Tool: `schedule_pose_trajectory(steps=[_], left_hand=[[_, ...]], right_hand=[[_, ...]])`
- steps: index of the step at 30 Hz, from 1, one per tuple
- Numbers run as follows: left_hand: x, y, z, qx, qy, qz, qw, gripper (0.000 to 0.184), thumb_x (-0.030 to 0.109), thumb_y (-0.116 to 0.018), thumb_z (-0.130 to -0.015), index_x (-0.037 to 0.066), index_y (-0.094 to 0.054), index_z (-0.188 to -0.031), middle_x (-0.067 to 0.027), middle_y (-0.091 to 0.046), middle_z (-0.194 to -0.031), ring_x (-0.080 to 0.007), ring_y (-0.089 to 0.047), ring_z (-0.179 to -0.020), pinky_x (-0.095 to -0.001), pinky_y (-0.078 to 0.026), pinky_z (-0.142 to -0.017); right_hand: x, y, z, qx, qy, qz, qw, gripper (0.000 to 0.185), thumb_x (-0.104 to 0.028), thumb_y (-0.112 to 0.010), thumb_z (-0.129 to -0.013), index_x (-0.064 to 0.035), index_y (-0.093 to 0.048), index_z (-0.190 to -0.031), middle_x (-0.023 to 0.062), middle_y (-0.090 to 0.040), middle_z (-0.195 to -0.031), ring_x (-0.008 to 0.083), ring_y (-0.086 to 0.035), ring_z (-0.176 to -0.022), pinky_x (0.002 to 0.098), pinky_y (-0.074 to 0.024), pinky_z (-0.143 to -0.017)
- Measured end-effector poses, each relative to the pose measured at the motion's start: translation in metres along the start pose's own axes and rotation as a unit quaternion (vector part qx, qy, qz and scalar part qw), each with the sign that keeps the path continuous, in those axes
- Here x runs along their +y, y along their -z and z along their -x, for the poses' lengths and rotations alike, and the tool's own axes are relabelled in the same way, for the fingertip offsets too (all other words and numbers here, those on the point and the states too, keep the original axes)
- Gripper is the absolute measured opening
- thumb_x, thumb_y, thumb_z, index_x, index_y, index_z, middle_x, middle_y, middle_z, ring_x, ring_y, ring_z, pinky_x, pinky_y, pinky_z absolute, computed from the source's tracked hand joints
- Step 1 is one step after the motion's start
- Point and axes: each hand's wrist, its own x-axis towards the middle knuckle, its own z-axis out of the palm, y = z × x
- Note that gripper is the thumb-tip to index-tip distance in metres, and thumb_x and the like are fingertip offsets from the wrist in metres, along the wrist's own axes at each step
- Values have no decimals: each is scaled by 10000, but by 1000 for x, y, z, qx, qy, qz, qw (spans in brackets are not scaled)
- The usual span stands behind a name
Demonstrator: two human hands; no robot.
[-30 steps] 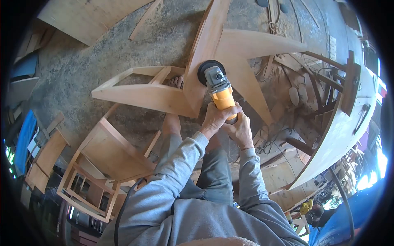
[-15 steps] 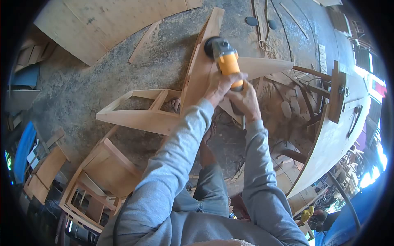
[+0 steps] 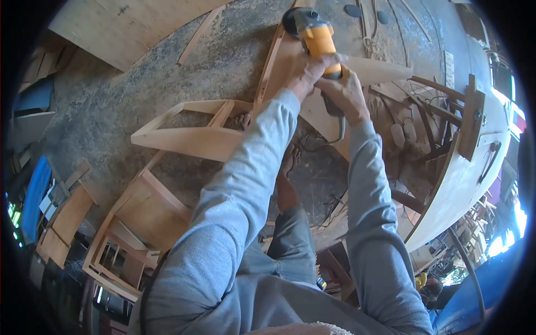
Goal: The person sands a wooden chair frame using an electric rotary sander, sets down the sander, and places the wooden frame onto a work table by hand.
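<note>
An angle grinder (image 3: 319, 40) with a yellow body is gripped by both my hands. Its dark round disc (image 3: 289, 21) is at the far end, over the pale wooden piece (image 3: 281, 66); whether it touches the wood I cannot tell. My left hand (image 3: 312, 72) is closed around the rear of the yellow body. Lower and to the right, my right hand (image 3: 347, 94) is wrapped around the grinder's back end. From there a cord (image 3: 341, 131) hangs down. The wooden piece, with curved arms to both sides, stretches away from me beneath the tool.
A wooden frame arm (image 3: 187, 142) extends left near my feet. Another wooden frame (image 3: 151, 209) stands at lower left. A large panel (image 3: 123, 28) lies at upper left. On the right are a pale curved board (image 3: 455, 184), slippers (image 3: 397, 134) and scrap wood strips.
Both hands have pushed the grinder farther away from me along the wooden piece, toward the top of the view. My arms are stretched out more.
</note>
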Motion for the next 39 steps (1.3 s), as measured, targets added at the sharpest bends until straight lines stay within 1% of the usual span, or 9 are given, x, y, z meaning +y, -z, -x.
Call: schedule_pose_trajectory(steps=[3,4,6,9,12,13,16,23,39], left_hand=[[-60,21,35,7,-3,16,1000,647,335,-943,-737,-27,-648,-1185,-121,-717,-1049,-217,-745,-851,-347,-643,-771],[-57,18,69,42,-29,46,998,512,290,-946,-738,28,-698,-1101,-54,-718,-970,-189,-725,-788,-340,-616,-719],[-72,26,121,40,47,93,994,527,303,-927,-784,32,-672,-1157,-38,-687,-1021,-168,-718,-819,-328,-611,-739],[-138,53,175,47,48,40,997,332,238,-908,-817,32,-764,-1033,-43,-775,-1030,-137,-748,-920,-315,-613,-814],[-188,70,242,57,57,67,995,405,164,-906,-809,62,-692,-1137,-20,-735,-1066,-126,-724,-949,-293,-595,-835],[-196,72,263,75,63,56,994,413,150,-904,-808,60,-691,-1151,-28,-736,-1086,-129,-720,-971,-298,-592,-856],[-213,70,302,80,69,116,988,428,117,-896,-808,52,-692,-1179,-46,-743,-1131,-143,-711,-1016,-322,-584,-910],[-219,44,270,58,67,106,990,506,128,-894,-816,64,-629,-1241,-82,-746,-1164,-189,-708,-1084,-361,-566,-990],[-182,17,197,46,72,113,990,397,151,-915,-785,39,-725,-1116,-46,-757,-1075,-152,-722,-989,-331,-577,-927]], right_hand=[[26,-24,57,-24,-16,-65,997,527,-213,-870,-775,53,-683,-1190,102,-771,-1017,147,-721,-921,319,-581,-826],[36,-32,78,-22,-12,-98,995,550,-210,-879,-772,49,-675,-1212,112,-773,-1042,156,-725,-939,326,-584,-844],[31,-42,123,-42,-36,-47,997,601,-215,-896,-759,23,-660,-1258,124,-773,-1075,163,-726,-966,351,-590,-862],[62,-65,187,-52,-21,-19,998,679,-292,-886,-753,-9,-633,-1316,180,-776,-1087,271,-769,-1028,407,-594,-881],[76,-83,252,-88,-60,46,993,790,-359,-869,-743,-17,-581,-1393,263,-751,-1134,428,-737,-1100,469,-591,-900],[82,-86,271,-112,-77,40,990,815,-251,-887,-743,23,-565,-1440,241,-742,-1237,355,-732,-1184,416,-555,-998],[77,-90,306,-122,-90,30,988,827,-264,-902,-731,-17,-563,-1444,233,-737,-1218,388,-728,-1180,423,-566,-978],[94,-62,287,-102,-83,111,985,685,-278,-879,-705,-42,-632,-1298,236,-739,-1125,447,-712,-1066,482,-580,-889],[71,-29,215,-69,-65,90,991,793,-313,-879,-719,-46,-590,-1407,237,-765,-1131,431,-726,-1108,465,-584,-904]])
